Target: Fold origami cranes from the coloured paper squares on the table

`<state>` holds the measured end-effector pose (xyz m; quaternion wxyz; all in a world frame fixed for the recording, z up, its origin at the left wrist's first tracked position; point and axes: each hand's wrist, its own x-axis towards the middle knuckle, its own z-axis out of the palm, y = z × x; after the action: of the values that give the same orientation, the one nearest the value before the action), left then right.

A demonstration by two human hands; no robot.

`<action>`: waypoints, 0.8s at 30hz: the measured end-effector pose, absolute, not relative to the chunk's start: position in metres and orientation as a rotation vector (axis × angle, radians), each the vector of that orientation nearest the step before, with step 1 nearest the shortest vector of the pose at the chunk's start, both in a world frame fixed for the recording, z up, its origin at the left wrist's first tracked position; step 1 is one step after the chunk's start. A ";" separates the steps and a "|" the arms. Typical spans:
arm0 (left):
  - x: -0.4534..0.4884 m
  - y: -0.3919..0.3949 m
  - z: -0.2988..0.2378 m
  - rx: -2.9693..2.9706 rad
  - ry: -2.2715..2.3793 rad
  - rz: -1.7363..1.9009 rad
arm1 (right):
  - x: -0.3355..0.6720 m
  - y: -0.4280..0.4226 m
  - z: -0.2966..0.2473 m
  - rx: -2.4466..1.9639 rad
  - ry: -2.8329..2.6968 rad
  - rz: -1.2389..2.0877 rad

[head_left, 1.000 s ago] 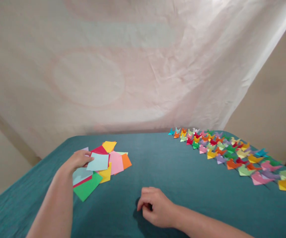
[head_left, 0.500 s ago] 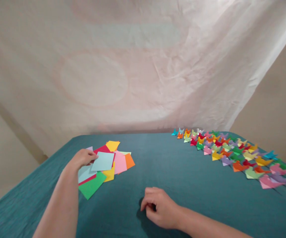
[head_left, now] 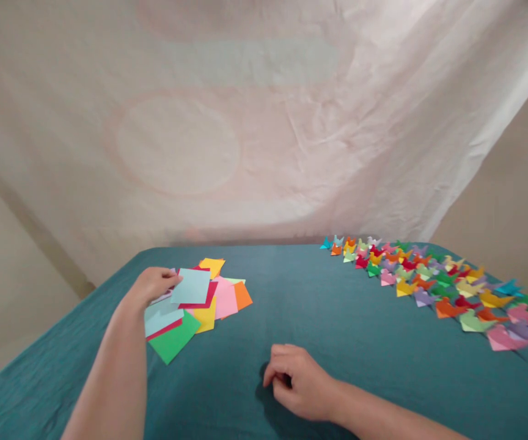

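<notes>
My left hand pinches the edge of a light blue paper square, held just above a loose pile of coloured paper squares at the left of the teal table. The pile shows red, pink, orange, yellow and green sheets. My right hand rests on the table near the front middle, fingers curled under into a loose fist; whether anything is inside it I cannot make out.
Rows of several small folded paper birds in many colours cover the right side of the table, running toward the far edge. A pale wrinkled cloth backdrop hangs behind the table.
My left hand has lifted the light blue square slightly up and back over the pile. The right hand stays curled in place; the view has shifted a little leftward.
</notes>
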<state>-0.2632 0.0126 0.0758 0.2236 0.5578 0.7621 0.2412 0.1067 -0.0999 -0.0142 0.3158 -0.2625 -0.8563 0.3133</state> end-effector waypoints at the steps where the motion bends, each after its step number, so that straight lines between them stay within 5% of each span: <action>1: -0.257 0.011 0.080 1.550 2.068 0.684 | 0.107 -0.100 -0.013 -0.691 -2.237 0.853; 13: -0.133 -0.002 0.105 1.672 1.309 0.647 | 0.107 -0.081 -0.007 -0.869 -1.431 1.347; 24: -0.071 -0.007 0.085 1.641 1.180 0.476 | 0.120 -0.060 -0.008 -1.020 -1.224 1.082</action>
<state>-0.0709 -0.0073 0.0848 0.5078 0.6810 0.4894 0.1973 0.1204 -0.0599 -0.0078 0.5710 -0.4346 -0.5218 0.4613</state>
